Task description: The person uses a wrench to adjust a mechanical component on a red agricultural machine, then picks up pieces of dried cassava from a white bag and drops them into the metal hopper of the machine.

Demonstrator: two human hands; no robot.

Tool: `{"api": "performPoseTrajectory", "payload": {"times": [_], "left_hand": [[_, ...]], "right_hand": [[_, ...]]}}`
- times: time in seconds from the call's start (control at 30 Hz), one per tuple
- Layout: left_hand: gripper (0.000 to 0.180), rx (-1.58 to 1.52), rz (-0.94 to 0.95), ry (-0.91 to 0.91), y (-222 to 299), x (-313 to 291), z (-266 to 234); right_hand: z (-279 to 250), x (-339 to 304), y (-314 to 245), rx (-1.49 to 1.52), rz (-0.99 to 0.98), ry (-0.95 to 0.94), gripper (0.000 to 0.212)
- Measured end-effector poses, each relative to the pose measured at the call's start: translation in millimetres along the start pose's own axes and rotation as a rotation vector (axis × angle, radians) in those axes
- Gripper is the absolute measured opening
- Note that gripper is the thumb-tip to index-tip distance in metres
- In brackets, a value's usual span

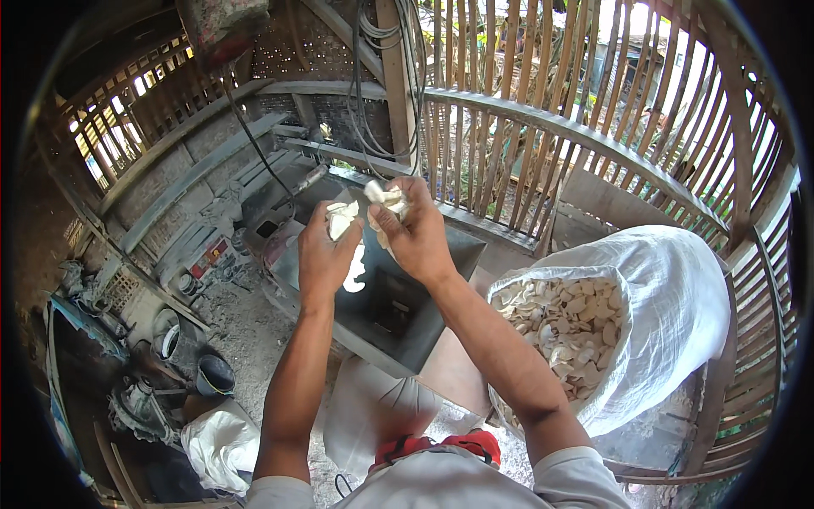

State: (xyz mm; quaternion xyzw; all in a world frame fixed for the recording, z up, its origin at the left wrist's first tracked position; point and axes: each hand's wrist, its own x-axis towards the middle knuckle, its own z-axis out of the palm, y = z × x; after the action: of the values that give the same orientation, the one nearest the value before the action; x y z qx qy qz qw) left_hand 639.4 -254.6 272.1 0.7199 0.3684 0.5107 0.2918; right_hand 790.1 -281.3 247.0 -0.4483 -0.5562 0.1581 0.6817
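Note:
Pale dried slices [342, 219], which look like cassava chips, are gripped in my left hand [322, 259], its fingers curled around them. My right hand [420, 237] is closed on more pale slices [392, 200], with one piece sticking out past the fingertips. Both hands are raised close together, not touching, over a grey metal hopper [454, 254] with sloping walls. A bright white patch [354, 270] shows beside my left hand; whether it is slices or sunlight I cannot tell. Under my right forearm, a large white woven sack [678, 314] lies open-mouthed, full of similar slices [577, 327].
Black cables [365, 110] hang from a post beyond the hopper. Slatted wooden walls [509, 127] enclose the space. On the dusty floor to the left stand a dark bucket [215, 375], a metal machine part [142, 410] and a crumpled white sack [222, 450]. Another filled sack [369, 407] stands below the hopper.

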Motion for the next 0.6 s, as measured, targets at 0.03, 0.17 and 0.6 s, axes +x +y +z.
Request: {"api": "performPoseTrajectory", "payload": {"times": [0.03, 0.17, 0.6], "left_hand": [[0.029, 0.038, 0.027, -0.004, 0, 1, -1], [0.032, 0.084, -0.009, -0.019, -3, 3, -1], [0.042, 0.221, -0.157, 0.018, 8, -17, 29]], "right_hand": [[2, 0, 0, 0.073, 0.03, 0.012, 0.034], [3, 2, -5, 0.118, 0.08, 0.035, 0.034], [-11, 9, 10, 0.051, -0.033, -0.056, 0.03]]}}
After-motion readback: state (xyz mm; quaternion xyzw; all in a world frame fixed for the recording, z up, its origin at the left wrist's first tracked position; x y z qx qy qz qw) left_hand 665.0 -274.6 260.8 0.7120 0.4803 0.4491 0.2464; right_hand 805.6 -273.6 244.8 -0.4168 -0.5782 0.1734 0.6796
